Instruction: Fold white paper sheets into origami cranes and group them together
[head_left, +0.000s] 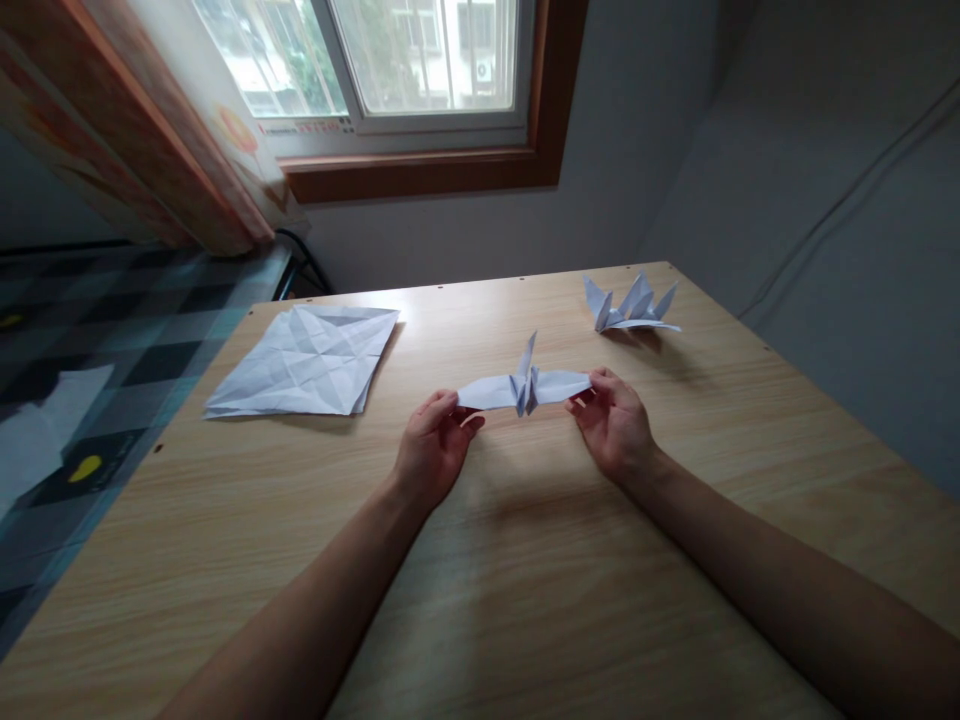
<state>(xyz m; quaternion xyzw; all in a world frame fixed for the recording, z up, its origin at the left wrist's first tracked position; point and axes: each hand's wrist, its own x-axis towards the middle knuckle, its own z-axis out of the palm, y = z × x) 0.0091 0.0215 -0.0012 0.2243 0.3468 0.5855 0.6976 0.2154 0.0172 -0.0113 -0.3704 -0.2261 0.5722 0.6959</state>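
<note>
A white folded paper crane [525, 385] hangs just above the wooden table [525, 600], its wings stretched out sideways. My left hand [433, 450] pinches the tip of the left wing. My right hand [615, 425] pinches the tip of the right wing. Both hands are closed on the paper, thumbs and fingers pressed together.
A second finished paper crane [632, 307] stands at the back right of the table. A creased, unfolded white paper sheet [307, 362] lies at the back left. A checked bed cover [82, 360] lies left of the table, and a window [390, 60] is in the wall behind.
</note>
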